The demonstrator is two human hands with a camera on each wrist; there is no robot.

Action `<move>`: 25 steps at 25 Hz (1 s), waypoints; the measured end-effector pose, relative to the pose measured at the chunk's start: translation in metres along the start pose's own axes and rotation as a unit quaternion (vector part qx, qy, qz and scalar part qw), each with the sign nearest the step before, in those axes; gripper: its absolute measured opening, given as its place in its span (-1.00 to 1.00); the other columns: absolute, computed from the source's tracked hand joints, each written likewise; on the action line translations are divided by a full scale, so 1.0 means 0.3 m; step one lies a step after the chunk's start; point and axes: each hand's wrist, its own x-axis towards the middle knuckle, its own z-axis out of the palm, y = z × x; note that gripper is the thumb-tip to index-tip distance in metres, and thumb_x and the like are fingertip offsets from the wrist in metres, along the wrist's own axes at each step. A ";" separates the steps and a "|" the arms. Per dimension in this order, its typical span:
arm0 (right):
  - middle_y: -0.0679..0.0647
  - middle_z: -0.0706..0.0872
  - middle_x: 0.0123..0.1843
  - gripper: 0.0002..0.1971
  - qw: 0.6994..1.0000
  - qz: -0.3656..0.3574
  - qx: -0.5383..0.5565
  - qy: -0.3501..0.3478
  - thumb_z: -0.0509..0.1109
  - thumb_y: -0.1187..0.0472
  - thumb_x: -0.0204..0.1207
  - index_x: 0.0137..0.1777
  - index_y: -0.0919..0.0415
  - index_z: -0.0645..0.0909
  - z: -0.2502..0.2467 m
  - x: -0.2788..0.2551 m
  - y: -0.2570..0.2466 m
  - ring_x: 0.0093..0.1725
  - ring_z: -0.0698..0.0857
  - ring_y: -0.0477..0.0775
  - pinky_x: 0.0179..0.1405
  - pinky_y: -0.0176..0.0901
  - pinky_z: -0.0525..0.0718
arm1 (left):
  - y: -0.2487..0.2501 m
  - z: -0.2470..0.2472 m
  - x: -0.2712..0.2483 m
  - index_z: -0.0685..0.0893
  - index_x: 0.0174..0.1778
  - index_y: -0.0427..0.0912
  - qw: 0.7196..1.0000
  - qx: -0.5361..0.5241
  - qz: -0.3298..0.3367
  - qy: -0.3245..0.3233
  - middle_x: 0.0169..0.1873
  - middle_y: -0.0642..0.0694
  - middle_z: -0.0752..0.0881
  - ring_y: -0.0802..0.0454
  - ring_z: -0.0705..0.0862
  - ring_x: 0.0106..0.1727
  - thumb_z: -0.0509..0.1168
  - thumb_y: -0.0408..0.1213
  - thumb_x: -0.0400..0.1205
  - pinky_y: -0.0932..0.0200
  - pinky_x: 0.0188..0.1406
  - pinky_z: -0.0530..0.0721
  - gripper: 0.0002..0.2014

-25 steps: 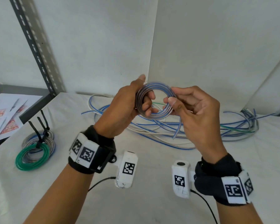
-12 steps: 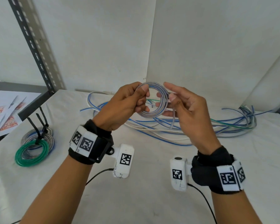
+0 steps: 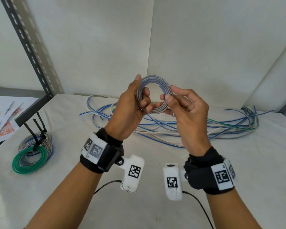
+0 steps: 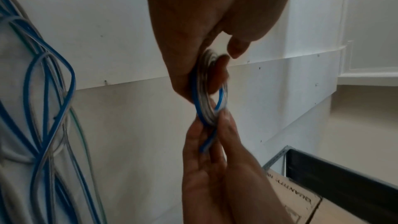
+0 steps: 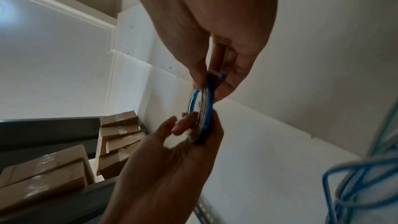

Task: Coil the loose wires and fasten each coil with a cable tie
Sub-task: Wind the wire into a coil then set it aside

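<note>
Coil (image 3: 154,95) of blue-and-grey wire is sitting raised between both hands; the left hand (image 3: 130,109) is gripping its near side, the right hand (image 3: 186,111) is now pinching the last loose tail flush, so tying comes next.

Bare table (image 3: 149,204) under both wrists; loose wires (image 3: 188,128) behind, finished coils (image 3: 31,154) far left.

A white cloth-covered tabletop (image 3: 155,204) is seen from above. A tangle of loose blue, white and green wires (image 3: 196,128) is spread across its far side. Near the left edge, finished coils (image 3: 31,156), one green and others grey, are stacked together, fastened with black cable ties (image 3: 35,129).
</note>
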 end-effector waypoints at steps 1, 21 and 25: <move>0.24 0.87 0.01 -0.82 0.999 -0.009 -0.025 -0.027 0.45 0.42 0.63 0.20 0.27 0.71 -0.023 0.012 -0.007 0.05 0.87 0.14 0.00 -0.02 0.83 | 0.012 -0.012 0.002 0.56 -0.28 -0.24 0.999 0.018 -0.036 -0.022 -0.60 -0.07 0.37 -0.02 0.48 -0.53 0.04 0.12 0.80 0.00 0.01 0.74 -0.46; 0.23 0.88 -0.09 -0.95 0.998 0.008 -0.031 -0.057 0.38 0.34 0.69 0.05 0.31 0.65 -0.022 -0.002 -0.049 -0.07 0.89 0.26 -0.08 0.05 0.83 | 0.038 -0.012 -0.027 0.39 -0.32 -0.21 0.973 0.217 0.059 -0.041 -0.52 0.11 0.21 0.00 0.13 -0.44 0.08 -0.03 0.83 0.16 -0.28 0.58 -0.56; 0.19 0.89 0.01 -0.82 0.996 0.015 -0.015 -0.086 0.43 0.40 0.64 0.21 0.28 0.66 0.010 -0.017 -0.042 -0.03 0.89 0.15 -0.12 -0.12 0.82 | 0.043 -0.026 -0.018 0.38 -0.35 -0.12 0.980 0.179 0.082 -0.005 -0.52 0.07 0.18 0.05 0.15 -0.48 0.07 0.02 0.83 0.13 -0.27 0.54 -0.54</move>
